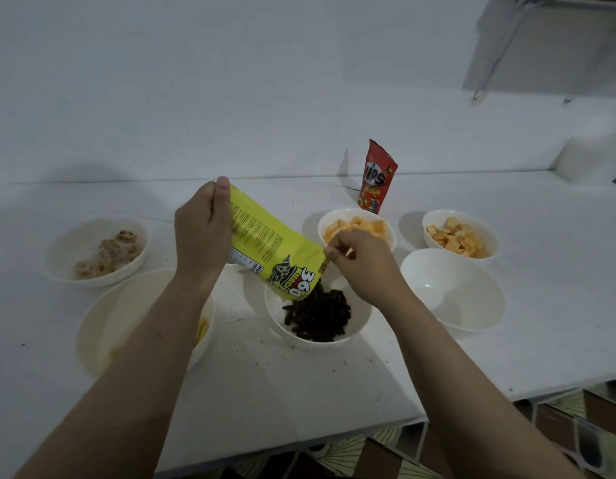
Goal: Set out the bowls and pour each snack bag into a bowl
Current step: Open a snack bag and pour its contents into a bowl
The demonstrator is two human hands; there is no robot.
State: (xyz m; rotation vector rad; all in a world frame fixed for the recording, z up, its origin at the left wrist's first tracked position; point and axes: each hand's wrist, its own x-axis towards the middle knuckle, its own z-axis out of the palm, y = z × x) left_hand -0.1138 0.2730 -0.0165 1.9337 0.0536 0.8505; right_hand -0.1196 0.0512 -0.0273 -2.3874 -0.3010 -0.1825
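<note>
A yellow seed bag (265,247) is tipped mouth-down over a white bowl (360,318) at the table's middle. Dark seeds (320,312) spill from it into a heap in that bowl. My left hand (201,233) grips the bag's raised bottom end. My right hand (365,264) pinches the bag's lower edge near the mouth. An empty white bowl (451,288) stands to the right. Two far bowls hold orange chips (356,229) and square crackers (455,238). A left bowl (95,250) holds a brownish snack, and a near-left bowl (102,323) sits partly under my left forearm.
A red snack bag (376,178) stands upright at the back, by the wall. The white table (299,392) ends close in front of me, with patterned floor tiles (559,426) below. Crumbs dot the tabletop around the middle bowl.
</note>
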